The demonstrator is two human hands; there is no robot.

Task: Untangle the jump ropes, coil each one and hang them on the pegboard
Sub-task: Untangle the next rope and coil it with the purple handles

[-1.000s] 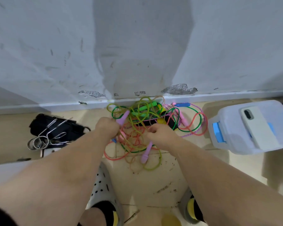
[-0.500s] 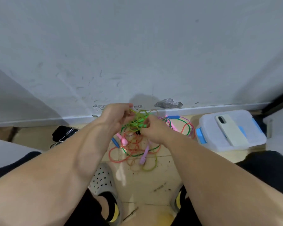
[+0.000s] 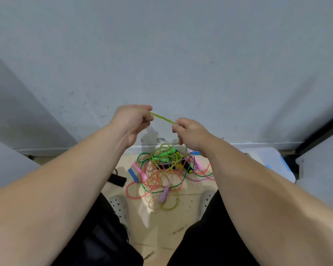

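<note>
Left hand (image 3: pixel 131 121) and right hand (image 3: pixel 190 133) pinch yellow-green rope (image 3: pixel 161 117) above tangled pile (image 3: pixel 161 175); white bin (image 3: pixel 275 160) at right

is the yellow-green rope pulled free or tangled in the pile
Tangled. The left hand and right hand pinch a taut stretch of the yellow-green rope, but strands run from the right hand down into the pile.
</note>
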